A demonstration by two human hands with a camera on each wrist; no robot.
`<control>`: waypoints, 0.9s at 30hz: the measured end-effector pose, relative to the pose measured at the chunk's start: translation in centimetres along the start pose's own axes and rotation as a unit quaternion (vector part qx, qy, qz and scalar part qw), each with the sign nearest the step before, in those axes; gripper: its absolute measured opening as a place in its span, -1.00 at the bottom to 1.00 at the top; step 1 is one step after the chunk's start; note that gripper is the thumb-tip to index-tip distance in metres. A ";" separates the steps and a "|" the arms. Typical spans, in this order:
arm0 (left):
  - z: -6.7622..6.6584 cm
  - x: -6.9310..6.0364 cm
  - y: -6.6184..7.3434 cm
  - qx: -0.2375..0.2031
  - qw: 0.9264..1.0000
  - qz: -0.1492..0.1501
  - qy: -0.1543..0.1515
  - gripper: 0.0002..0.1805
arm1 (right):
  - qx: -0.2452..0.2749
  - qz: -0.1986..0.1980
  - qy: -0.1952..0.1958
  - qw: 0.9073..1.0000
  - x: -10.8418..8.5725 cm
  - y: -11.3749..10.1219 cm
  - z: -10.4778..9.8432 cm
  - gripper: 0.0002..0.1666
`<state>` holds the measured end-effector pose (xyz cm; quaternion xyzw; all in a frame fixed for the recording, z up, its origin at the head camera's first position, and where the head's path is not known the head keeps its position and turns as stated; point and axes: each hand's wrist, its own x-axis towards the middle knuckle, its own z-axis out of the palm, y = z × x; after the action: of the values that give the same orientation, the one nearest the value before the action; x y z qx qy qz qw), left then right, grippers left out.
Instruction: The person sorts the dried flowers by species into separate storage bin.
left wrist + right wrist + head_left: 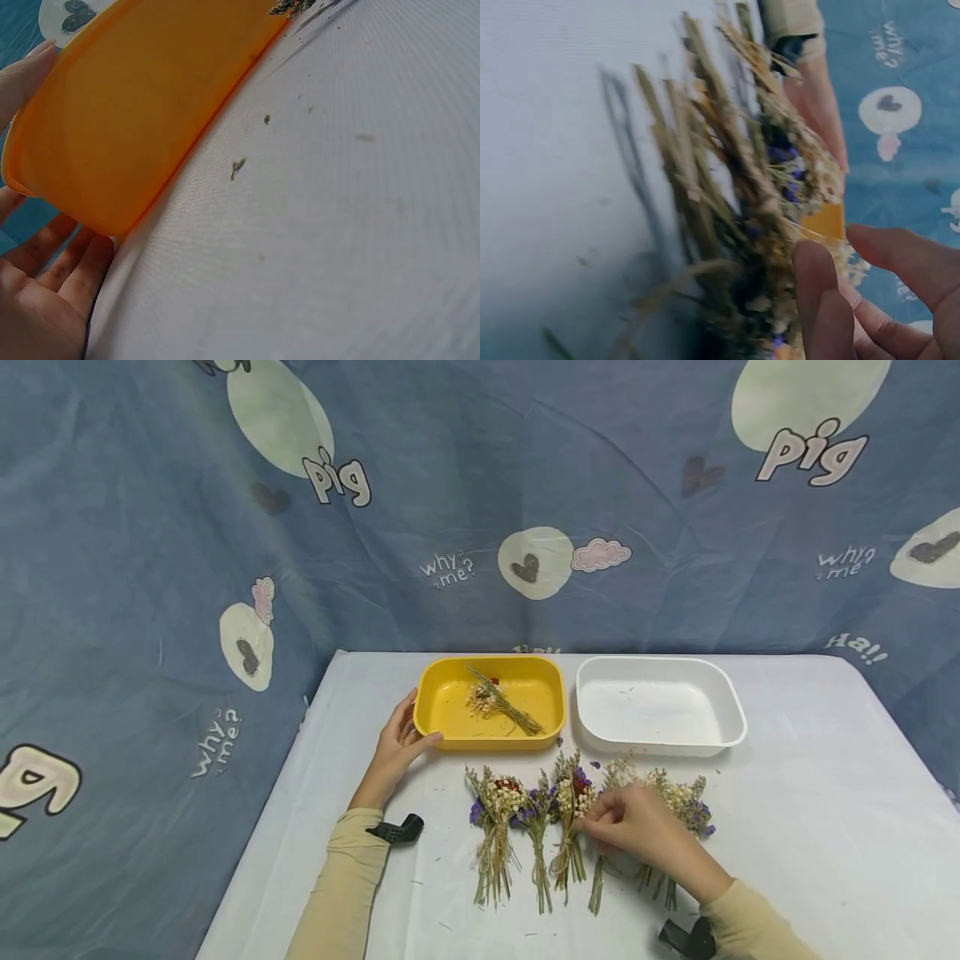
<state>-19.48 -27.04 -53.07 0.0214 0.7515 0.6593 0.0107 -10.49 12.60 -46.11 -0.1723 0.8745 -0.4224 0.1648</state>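
While the left grip (393, 750) holds the yellow tray (487, 745) by one corner — likely steadying it — the right grip (636, 822), fingers parted, nothing visibly held, hovers by dried bouquets (502, 797), presumably rowed for reach; one bouquet (507, 703) lies inside the tray. White-covered desk (825, 810), blue printed backdrop (420, 485).

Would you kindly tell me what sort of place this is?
Probably a makeshift tabletop recording spot: a printed blue cloth hangs behind a white-covered table holding dried-flower bunches.

Smooth plastic yellow tray (453, 706), rough dry flower bunches (497, 835), matt cloth backdrop (420, 468).
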 end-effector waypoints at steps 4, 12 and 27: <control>0.0 0.0 0.0 0.002 1.000 -0.002 0.003 0.04 | -0.013 0.009 0.010 1.000 -0.2 0.3 1.0 -0.63; 0.1 0.0 0.1 0.000 1.000 0.001 0.001 0.04 | -0.052 0.032 0.027 0.998 -0.2 0.6 2.6 -0.66; 0.0 -0.1 0.0 0.003 1.000 0.009 -0.002 0.04 | -0.016 0.056 0.050 0.997 -0.1 0.8 3.5 -0.68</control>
<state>-19.38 -27.03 -53.08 0.0295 0.7533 0.6570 0.0060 -9.01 10.72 -48.80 -0.1045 0.8965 -0.4065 0.1417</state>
